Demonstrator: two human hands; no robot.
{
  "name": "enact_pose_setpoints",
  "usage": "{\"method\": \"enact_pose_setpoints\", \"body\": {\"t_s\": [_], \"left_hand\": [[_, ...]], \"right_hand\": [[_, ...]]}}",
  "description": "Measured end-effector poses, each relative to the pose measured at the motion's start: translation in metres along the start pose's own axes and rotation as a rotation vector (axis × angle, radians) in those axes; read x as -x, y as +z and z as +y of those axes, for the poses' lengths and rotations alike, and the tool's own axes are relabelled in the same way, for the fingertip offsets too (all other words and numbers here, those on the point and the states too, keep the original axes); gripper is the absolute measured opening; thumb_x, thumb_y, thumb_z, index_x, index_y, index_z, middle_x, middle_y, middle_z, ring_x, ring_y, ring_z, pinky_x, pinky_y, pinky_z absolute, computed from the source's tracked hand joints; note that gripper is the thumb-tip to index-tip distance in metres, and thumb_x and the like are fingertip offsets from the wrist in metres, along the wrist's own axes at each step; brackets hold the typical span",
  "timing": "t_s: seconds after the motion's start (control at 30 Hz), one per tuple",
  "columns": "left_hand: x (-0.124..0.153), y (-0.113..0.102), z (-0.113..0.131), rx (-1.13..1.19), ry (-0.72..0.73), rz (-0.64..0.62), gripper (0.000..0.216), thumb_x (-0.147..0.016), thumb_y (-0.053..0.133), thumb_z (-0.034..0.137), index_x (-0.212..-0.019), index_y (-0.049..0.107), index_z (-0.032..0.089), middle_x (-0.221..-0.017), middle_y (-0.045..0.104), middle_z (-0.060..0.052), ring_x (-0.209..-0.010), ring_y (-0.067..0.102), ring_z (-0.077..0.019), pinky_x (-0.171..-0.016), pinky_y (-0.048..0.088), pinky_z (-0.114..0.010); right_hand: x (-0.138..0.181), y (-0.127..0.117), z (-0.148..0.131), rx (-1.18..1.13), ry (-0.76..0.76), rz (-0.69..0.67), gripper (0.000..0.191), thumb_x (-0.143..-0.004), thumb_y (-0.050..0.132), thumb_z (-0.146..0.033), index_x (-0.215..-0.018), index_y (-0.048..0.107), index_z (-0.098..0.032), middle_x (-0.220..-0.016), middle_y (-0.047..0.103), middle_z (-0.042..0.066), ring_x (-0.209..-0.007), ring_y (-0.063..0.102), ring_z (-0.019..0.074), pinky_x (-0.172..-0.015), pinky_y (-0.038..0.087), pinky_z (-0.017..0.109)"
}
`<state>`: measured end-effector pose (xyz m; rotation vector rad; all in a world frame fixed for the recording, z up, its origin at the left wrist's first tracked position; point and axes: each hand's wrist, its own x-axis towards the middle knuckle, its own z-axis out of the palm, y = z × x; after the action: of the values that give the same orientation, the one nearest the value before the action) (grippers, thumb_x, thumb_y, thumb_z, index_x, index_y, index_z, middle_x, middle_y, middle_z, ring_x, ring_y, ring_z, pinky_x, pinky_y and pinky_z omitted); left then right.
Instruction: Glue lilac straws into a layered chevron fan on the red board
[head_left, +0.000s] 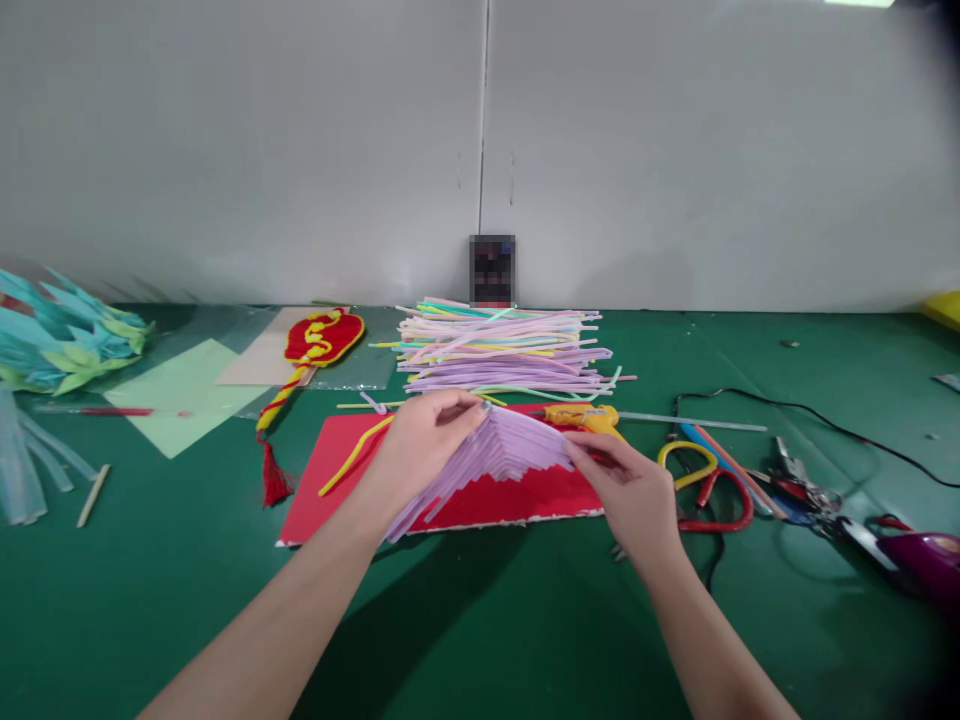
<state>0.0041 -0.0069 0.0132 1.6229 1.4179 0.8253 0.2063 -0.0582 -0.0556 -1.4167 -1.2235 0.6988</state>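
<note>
Above a red board [495, 506] I hold a lavender chevron-shaped piece [510, 440], made of pipe cleaners laid side by side. My left hand [435, 428] pinches its upper peak between thumb and fingers. At its right edge, my right hand [619, 480] is closed on the piece with thumb and fingertips. The piece's left side slopes down behind my left hand and is partly hidden. A bent yellow pipe cleaner [352, 458] lies on the board by my left wrist. Just behind my right hand is a yellow glue gun [581, 415] with a clear glue stick in it.
Behind the board lies a pile of pastel pipe cleaners [502, 350]. To the right are scissors [731, 500] with red and yellow handles, a black cord [795, 395] and keys [806, 495]. A red fan ornament [324, 338], green paper [176, 395] and teal paper flowers [67, 335] are left.
</note>
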Motion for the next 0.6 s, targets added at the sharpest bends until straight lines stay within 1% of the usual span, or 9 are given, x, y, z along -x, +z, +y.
{"method": "enact_pose_setpoints", "body": {"t_s": [0.07,0.23,0.33,0.47,0.6], "left_hand": [[-0.0005,-0.0003,-0.0011,-0.016,0.018,0.003,0.018,-0.08,0.055,0.027,-0.088,0.068,0.018,-0.094,0.071,-0.004,-0.09,0.064,-0.0205,-0.082,0.048,-0.032],[-0.0024,-0.0013,-0.0051,-0.088,0.054,-0.003,0.023,-0.085,0.049,0.031,-0.082,0.067,0.017,-0.09,0.071,-0.004,-0.087,0.063,-0.0208,-0.078,0.048,-0.031],[-0.0029,-0.0012,-0.0062,-0.085,0.059,0.003,0.022,-0.085,0.049,0.031,-0.084,0.067,0.018,-0.095,0.071,-0.004,-0.09,0.063,-0.021,-0.08,0.048,-0.032],[-0.0022,-0.0002,-0.0045,0.002,0.005,-0.024,0.016,-0.08,0.056,0.026,-0.09,0.066,0.018,-0.097,0.071,-0.005,-0.092,0.065,-0.0206,-0.084,0.049,-0.034],[-0.0014,0.0004,-0.0025,0.057,-0.034,-0.062,0.013,-0.077,0.06,0.02,-0.088,0.065,0.018,-0.094,0.072,-0.004,-0.09,0.066,-0.0191,-0.086,0.05,-0.033]], "right_hand": [[0.0,0.0001,0.0002,-0.009,0.0,0.002,0.014,-0.073,0.067,-0.031,-0.083,0.073,-0.024,-0.086,0.073,0.003,-0.082,0.068,0.0194,-0.077,0.057,0.034],[0.0,0.0004,0.0006,-0.019,0.004,0.006,0.015,-0.074,0.067,-0.032,-0.085,0.072,-0.023,-0.087,0.073,0.003,-0.083,0.068,0.0196,-0.078,0.057,0.034],[-0.0001,0.0003,-0.0001,-0.015,0.014,0.011,0.016,-0.074,0.067,-0.032,-0.085,0.072,-0.023,-0.087,0.073,0.003,-0.083,0.067,0.0196,-0.078,0.057,0.034],[-0.0004,-0.0001,-0.0013,-0.017,0.043,0.033,0.016,-0.073,0.067,-0.033,-0.084,0.072,-0.024,-0.087,0.073,0.002,-0.084,0.068,0.0195,-0.081,0.056,0.035],[-0.0005,-0.0005,-0.0013,-0.026,0.056,0.036,0.017,-0.073,0.067,-0.034,-0.085,0.072,-0.024,-0.089,0.073,0.003,-0.085,0.067,0.0208,-0.082,0.056,0.037]]}}
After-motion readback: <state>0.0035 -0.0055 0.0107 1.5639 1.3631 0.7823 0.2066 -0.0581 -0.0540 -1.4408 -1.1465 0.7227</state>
